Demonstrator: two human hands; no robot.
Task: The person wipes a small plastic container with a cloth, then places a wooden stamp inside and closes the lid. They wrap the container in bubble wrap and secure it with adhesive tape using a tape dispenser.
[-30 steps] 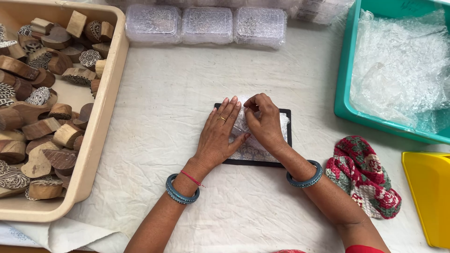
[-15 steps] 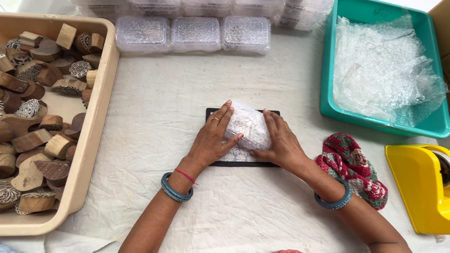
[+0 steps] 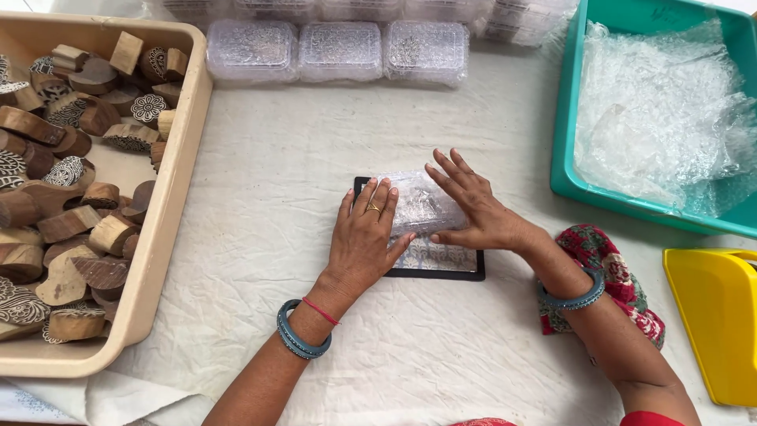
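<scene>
White cloth (image 3: 331,142) covers my table. At my left sits a beige tub (image 3: 169,205) full of carved wooden blocks (image 3: 71,158); at my right a teal tray (image 3: 576,118) of bubble wrap (image 3: 662,118). Wrapped packs (image 3: 339,51) line the far edge. A yellow dispenser (image 3: 714,315) and a patterned rag (image 3: 611,272) lie beside my right forearm. In the middle lies a black pad (image 3: 441,272), and on it the bundle (image 3: 422,207), wrapped in bubble film. My left hand (image 3: 363,244) lies flat against its left side, fingers together. My right hand (image 3: 473,209) presses its right side, fingers spread wide, thumb along the near edge.
</scene>
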